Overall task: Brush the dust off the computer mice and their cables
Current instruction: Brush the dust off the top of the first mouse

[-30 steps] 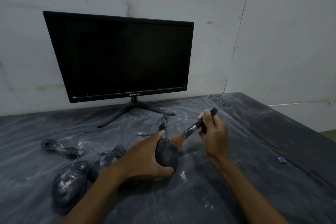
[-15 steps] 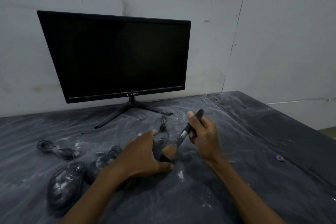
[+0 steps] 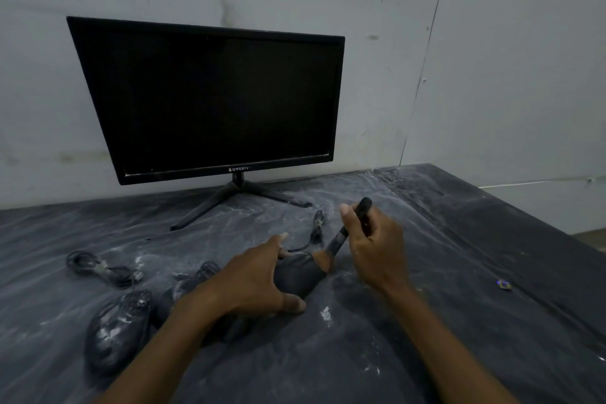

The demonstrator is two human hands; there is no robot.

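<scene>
Left hand point(image 3: 259, 279) clamped round a light, hard, smooth-shelled mouse point(image 3: 300, 275) on the dusty table point(image 3: 426, 321), right hand point(image 3: 373, 249) gripping the brush point(image 3: 341, 239) at its front edge; probably slippery under dust, best pinned by the flanks, cable point(image 3: 311, 236) limp.

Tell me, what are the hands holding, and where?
The right hand grips the brush by its black handle. The left hand holds a mouse by its sides.
</scene>
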